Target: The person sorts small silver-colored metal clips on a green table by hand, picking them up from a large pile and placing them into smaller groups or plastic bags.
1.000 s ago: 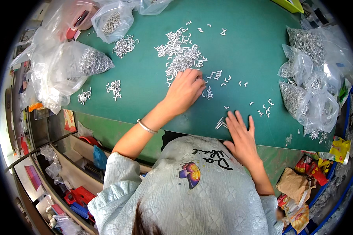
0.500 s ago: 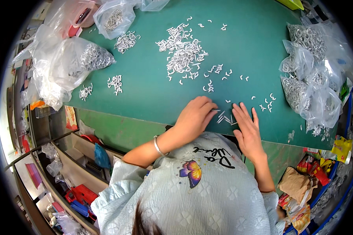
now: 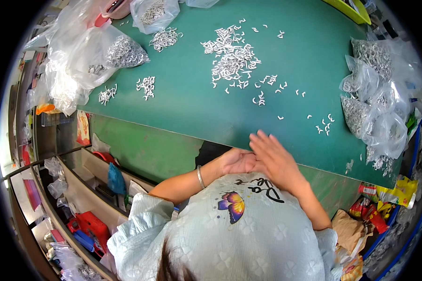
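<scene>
My left hand (image 3: 238, 161) is turned palm up at the table's front edge, close to my body. Its fingers are hidden behind my right hand (image 3: 275, 161), so whether anything lies in it cannot be made out. The right hand reaches over it with fingers stretched out, the fingertips above the table edge. A single small curved silver piece (image 3: 280, 117) lies on the green table just beyond the right hand. Farther back is a big heap of the same curved metal pieces (image 3: 234, 61), with small clusters (image 3: 259, 99) around it.
Clear plastic bags of metal parts line the left (image 3: 126, 51) and right (image 3: 375, 103) sides of the green tabletop (image 3: 183, 103). Small piles of silver rings (image 3: 165, 39) sit at left. A yellow-green tray (image 3: 351, 10) stands far right. Below left are open drawers (image 3: 94, 187).
Both hands have come back to the table's front edge, the left turning palm up. The thin silver pins that lay between them are no longer seen on the table. The view has shifted slightly.
</scene>
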The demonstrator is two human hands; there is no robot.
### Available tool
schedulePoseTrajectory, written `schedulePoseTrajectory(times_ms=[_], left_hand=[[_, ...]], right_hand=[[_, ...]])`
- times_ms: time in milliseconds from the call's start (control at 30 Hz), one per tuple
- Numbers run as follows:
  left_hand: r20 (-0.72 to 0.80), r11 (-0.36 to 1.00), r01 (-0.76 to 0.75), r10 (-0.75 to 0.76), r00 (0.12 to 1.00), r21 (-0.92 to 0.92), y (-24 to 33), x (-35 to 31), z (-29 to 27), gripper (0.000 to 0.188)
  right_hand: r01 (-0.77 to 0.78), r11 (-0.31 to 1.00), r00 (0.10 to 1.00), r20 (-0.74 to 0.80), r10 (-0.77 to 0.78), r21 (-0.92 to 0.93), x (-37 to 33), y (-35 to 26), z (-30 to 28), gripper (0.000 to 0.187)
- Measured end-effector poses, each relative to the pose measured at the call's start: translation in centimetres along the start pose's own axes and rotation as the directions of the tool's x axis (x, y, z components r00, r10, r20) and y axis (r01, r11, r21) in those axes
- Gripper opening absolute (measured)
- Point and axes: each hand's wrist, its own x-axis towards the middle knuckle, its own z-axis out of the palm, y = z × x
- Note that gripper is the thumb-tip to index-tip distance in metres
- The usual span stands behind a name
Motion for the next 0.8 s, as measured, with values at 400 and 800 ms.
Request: schedulePoseTrajectory(times_ms=[400,800], left_hand=[[-0.530,0.522,0.303,0.363,0.766,0.797,-1.5,-3.8,7.8,0.034],[-0.177,0.409,-0.255,0.765,0.619,0.876,3.1,-3.3,16.2,0.028]], right_hand=[[-0.068,0.995,0.946,-0.311,0.086,0.070,6.7,0.5,-1.4,0.042],[-0.030,0.961,0.953,-0.298,-0.055,-0.275,18.7,5.0,-0.9,0.045]])
